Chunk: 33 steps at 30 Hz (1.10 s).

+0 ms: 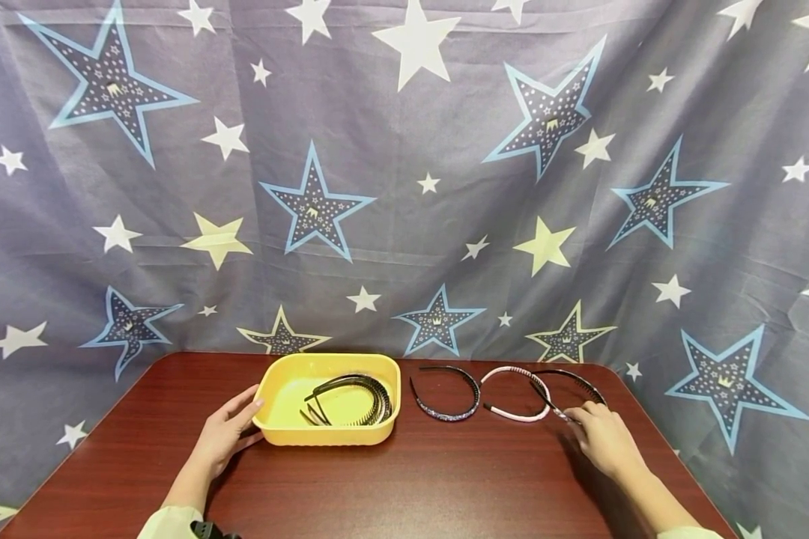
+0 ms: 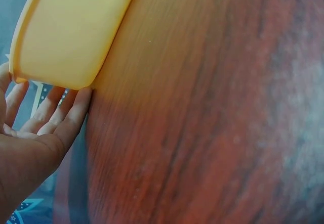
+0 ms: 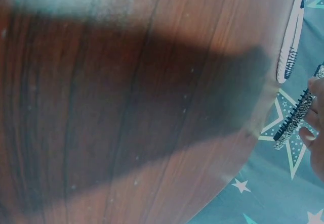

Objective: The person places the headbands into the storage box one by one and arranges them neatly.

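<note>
Glittery headband (image 3: 295, 124): partly hidden, cropped in right-wrist view.

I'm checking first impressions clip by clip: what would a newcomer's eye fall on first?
Probably the bright yellow basin on the reddish table, with dark toothed headbands inside. Behind it, big stars on the curtain compete for attention. Right of the basin, a pink headband stands out near the glittery headband in the right hand.
</note>
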### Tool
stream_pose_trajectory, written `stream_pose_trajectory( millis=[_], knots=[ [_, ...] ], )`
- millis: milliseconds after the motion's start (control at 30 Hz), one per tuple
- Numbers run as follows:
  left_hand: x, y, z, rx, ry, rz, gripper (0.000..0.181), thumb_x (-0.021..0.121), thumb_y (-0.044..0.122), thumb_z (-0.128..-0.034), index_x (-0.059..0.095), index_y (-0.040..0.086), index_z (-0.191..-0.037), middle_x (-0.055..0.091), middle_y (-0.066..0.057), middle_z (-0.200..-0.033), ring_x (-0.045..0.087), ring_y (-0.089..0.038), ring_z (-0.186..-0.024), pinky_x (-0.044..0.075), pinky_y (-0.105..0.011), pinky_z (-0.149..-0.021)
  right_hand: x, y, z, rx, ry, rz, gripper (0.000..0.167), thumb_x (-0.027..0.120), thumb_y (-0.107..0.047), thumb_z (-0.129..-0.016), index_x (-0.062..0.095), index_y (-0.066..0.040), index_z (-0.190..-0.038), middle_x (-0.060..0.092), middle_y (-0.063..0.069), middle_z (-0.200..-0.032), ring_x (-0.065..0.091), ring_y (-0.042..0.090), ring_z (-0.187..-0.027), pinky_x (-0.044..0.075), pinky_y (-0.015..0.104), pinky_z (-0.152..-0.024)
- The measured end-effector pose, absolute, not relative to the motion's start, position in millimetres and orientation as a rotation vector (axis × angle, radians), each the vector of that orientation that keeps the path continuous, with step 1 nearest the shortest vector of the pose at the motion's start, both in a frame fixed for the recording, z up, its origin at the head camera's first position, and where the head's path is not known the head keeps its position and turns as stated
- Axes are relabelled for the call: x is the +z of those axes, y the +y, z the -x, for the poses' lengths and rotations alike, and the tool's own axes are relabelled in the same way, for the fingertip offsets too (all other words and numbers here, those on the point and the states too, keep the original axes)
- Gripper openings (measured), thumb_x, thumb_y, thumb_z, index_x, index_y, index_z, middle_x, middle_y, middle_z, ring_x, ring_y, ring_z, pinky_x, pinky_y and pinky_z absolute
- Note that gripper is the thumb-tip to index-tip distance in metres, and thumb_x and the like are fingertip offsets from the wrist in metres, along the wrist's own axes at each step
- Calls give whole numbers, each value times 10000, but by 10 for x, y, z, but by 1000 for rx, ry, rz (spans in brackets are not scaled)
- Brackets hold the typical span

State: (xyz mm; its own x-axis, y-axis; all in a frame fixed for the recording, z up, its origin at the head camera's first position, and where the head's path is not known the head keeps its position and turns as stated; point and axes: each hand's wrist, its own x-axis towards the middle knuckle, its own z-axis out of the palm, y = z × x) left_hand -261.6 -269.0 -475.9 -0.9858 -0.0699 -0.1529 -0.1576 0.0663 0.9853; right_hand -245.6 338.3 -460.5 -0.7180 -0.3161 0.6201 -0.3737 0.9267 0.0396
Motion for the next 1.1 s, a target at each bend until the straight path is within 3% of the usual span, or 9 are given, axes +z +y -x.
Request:
stream_pose_trajectory(
  millis=[533, 1100],
  knots=[
    [-4766, -2680, 2611, 2103, 2268, 212, 670, 533, 425, -935, 272, 150, -1487, 391, -158, -1423, 620, -22, -964, 557, -332, -858, -4508, 3185, 2435, 135, -2368, -570, 158, 762, -71, -693, 702, -112, -833, 567, -38, -703, 556, 200, -667, 410, 339, -537],
    [-4768, -2676, 2595, 2107, 2272, 220, 672, 538, 441, -927, 284, 163, -1483, 337, -205, -1466, 625, -42, -982, 557, -346, -862, -4478, 2899, 2501, 164, -2307, -658, 175, 771, -71, -691, 701, -132, -840, 563, -63, -706, 537, 152, -660, 425, 331, -566]
  ],
)
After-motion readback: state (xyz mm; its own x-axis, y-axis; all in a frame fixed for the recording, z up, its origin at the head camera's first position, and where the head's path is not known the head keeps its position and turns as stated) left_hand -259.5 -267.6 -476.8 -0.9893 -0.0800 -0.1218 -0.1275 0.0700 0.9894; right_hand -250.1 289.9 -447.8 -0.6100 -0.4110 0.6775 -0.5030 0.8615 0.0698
